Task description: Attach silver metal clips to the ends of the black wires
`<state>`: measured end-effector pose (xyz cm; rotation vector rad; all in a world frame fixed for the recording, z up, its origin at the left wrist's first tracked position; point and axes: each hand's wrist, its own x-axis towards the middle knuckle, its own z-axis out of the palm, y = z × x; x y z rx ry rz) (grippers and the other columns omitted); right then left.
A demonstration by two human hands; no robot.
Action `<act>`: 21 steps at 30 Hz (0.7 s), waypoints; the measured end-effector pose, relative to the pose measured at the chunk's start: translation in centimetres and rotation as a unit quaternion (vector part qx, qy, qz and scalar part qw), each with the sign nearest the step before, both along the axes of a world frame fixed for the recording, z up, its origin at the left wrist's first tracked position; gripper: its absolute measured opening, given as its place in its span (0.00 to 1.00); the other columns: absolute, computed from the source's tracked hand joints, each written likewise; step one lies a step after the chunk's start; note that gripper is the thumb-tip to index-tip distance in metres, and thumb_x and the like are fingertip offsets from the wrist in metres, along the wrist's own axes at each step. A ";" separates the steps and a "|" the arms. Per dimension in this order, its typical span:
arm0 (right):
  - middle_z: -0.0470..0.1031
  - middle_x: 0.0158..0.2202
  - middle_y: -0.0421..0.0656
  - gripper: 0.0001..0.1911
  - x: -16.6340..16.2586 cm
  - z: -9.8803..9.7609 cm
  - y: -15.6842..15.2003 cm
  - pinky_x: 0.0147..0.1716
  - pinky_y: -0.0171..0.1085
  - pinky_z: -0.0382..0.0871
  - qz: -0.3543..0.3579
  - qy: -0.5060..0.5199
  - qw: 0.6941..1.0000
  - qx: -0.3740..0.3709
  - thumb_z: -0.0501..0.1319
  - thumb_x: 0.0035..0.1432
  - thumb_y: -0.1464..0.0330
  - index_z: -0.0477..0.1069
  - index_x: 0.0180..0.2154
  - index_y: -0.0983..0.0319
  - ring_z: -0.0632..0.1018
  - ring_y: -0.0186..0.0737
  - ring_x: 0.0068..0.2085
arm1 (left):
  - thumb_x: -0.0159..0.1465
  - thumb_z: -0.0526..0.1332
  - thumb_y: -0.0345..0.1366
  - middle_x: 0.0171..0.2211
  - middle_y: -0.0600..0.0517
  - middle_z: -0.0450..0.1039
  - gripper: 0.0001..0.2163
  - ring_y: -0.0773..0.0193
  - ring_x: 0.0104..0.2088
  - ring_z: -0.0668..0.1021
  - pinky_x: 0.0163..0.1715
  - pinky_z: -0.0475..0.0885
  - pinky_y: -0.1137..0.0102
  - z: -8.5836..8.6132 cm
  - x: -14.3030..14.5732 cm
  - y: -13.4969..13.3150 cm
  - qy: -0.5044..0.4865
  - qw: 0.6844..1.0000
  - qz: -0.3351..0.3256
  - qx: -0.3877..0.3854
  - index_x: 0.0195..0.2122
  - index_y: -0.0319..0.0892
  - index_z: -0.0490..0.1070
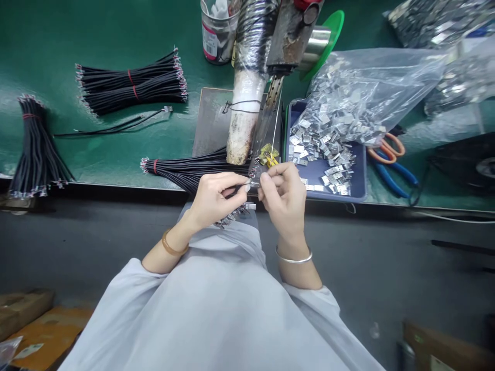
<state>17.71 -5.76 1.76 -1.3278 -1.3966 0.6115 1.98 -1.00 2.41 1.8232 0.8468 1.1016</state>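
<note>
My left hand is closed in a pinch at the table's front edge, holding a thin black cable near its end. Facing it, my right hand pinches a small metal USB plug, partly hidden by the fingertips, where the cable end meets it. Just behind the hands lies a red-banded bundle of black cables. A soldering iron points down above the fingers, with solder wire hanging beside it. Below my left hand, several cables with plugs rest on my lap.
Right of my hands, a blue tray holds loose metal plugs spilling from a clear bag. Orange-handled scissors and blue-handled pliers lie beside it. A wrapped extraction pipe hangs close ahead. More cable bundles lie left.
</note>
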 end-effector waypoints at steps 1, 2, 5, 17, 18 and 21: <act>0.66 0.20 0.27 0.08 0.1 0.0 0.1 0.16 0.26 0.65 0.021 0.019 1.000 -0.012 0.58 0.70 0.68 0.61 0.36 0.56 0.69 0.27 0.15 | 0.60 0.62 0.29 0.20 0.55 0.69 0.07 0.72 0.20 0.64 0.21 0.58 0.75 0.0 -0.2 0.1 -0.001 1.000 -0.009 0.010 0.28 0.38 0.80; 0.68 0.22 0.28 0.08 0.2 0.0 0.1 0.17 0.26 0.66 0.031 0.025 0.999 -0.016 0.59 0.70 0.68 0.62 0.36 0.56 0.71 0.27 0.16 | 0.60 0.63 0.29 0.19 0.56 0.68 0.07 0.72 0.19 0.63 0.21 0.58 0.75 0.0 -0.3 0.2 -0.003 1.000 -0.018 0.008 0.28 0.38 0.80; 0.76 0.31 0.35 0.06 0.3 -0.2 -0.2 0.25 0.29 0.75 0.010 -0.034 0.999 0.030 0.61 0.69 0.70 0.65 0.37 0.57 0.79 0.31 0.26 | 0.62 0.64 0.30 0.19 0.56 0.66 0.08 0.72 0.20 0.63 0.21 0.58 0.73 0.1 -0.8 0.5 -0.008 0.999 -0.046 -0.028 0.27 0.39 0.80; 0.81 0.33 0.39 0.06 0.5 -0.2 -0.6 0.31 0.32 0.75 -0.041 -0.285 0.940 0.183 0.60 0.71 0.72 0.71 0.39 0.57 0.82 0.35 0.32 | 0.62 0.70 0.41 0.20 0.55 0.64 0.10 0.69 0.23 0.64 0.24 0.58 0.71 -0.6 -0.9 0.8 -0.056 0.989 -0.061 -0.120 0.27 0.41 0.83; 0.81 0.32 0.38 0.05 0.5 -0.2 -0.7 0.29 0.32 0.74 -0.050 -0.271 0.945 0.177 0.60 0.71 0.71 0.72 0.39 0.57 0.82 0.34 0.29 | 0.60 0.70 0.39 0.20 0.56 0.63 0.09 0.70 0.22 0.63 0.23 0.57 0.72 -0.6 -0.7 0.7 -0.062 0.989 -0.049 -0.128 0.26 0.41 0.83; 0.76 0.26 0.33 0.03 0.4 -0.3 -1.3 0.20 0.31 0.67 -0.124 -0.163 0.962 0.180 0.61 0.71 0.67 0.74 0.41 0.56 0.75 0.30 0.19 | 0.57 0.68 0.34 0.19 0.57 0.63 0.07 0.72 0.21 0.60 0.21 0.55 0.72 -0.5 -0.2 0.4 -0.076 0.985 -0.011 -0.153 0.24 0.39 0.81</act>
